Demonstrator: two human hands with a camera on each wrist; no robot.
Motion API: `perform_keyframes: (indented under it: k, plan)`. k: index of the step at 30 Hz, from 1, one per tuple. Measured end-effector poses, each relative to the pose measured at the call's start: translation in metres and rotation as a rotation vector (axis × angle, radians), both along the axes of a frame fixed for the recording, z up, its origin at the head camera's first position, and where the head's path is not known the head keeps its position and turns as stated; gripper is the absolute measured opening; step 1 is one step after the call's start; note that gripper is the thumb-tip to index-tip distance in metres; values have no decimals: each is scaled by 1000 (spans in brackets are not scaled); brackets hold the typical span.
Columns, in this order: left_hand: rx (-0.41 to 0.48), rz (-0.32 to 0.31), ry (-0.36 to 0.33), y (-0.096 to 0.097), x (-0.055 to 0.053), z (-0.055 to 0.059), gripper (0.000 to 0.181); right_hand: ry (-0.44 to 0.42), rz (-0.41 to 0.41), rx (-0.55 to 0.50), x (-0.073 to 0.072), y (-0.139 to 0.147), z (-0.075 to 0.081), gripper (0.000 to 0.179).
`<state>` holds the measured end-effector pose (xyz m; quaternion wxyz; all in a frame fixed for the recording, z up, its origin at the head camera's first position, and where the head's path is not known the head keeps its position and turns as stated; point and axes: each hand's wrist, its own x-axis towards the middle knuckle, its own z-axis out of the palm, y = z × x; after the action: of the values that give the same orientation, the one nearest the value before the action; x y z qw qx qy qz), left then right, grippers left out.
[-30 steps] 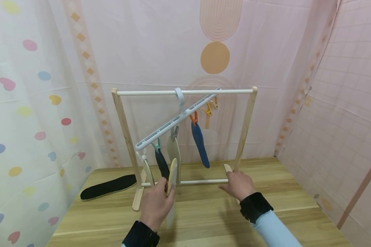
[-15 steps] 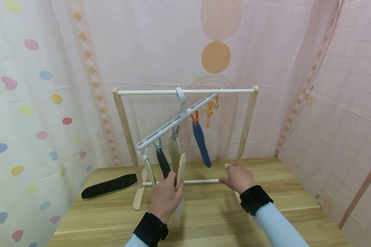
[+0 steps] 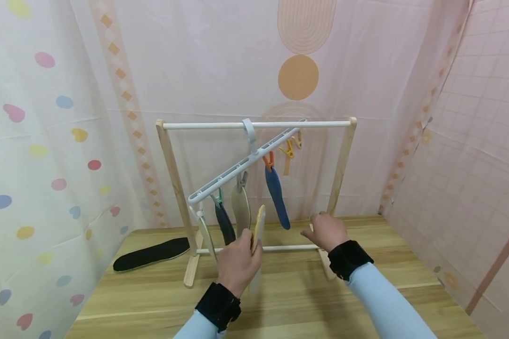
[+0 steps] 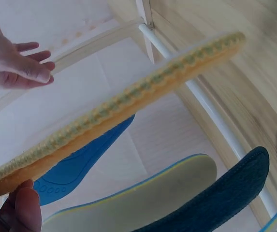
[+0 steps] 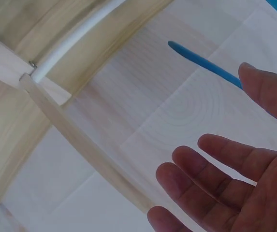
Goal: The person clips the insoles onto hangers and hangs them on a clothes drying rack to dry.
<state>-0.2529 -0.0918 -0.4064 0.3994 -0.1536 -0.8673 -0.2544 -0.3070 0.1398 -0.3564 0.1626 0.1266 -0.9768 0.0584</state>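
My left hand (image 3: pixel 239 262) pinches a yellow-edged insole (image 4: pixel 114 108) near its upper end, its long body hanging below the fingers in the head view. My right hand (image 3: pixel 330 230) holds nothing, fingers relaxed, in front of the rack's right post. Above them a light blue clip hanger (image 3: pixel 237 165) hooks over the rack's white top bar. From it hang a blue insole (image 3: pixel 276 197) in an orange clip, a beige insole (image 3: pixel 240 209) in a grey clip, a dark insole (image 3: pixel 224 223) in a green clip, and a pale insole (image 3: pixel 207 235) in a white clip.
A black insole (image 3: pixel 152 255) lies on the wooden table (image 3: pixel 152 306) left of the rack. The wooden rack's left post (image 3: pixel 172 183) and lower white bar (image 3: pixel 288 247) frame the hanging insoles. A yellow clip (image 3: pixel 288 149) and a tan clip (image 3: pixel 298 140) hang toward the far end.
My left hand has moved right and slightly up with the yellow-edged insole. The right hand has risen slightly near the right post. The hanger and hanging insoles look unchanged.
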Motion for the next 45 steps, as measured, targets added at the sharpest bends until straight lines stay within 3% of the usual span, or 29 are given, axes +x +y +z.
perform_keyframes:
  k: [10,18,35,45]
  plan:
    - [5,-9,-12,12,-6,7,17,37,7,0,-17,-3,26,38]
    - [-8,-7,27,21,-13,8,17,95,-3,2,-27,-9,41,38]
    - [-8,21,-24,35,-24,13,18,161,-3,-22,-52,-22,78,43]
    - [3,22,-43,41,-28,14,19,173,-45,-74,-64,-33,100,54]
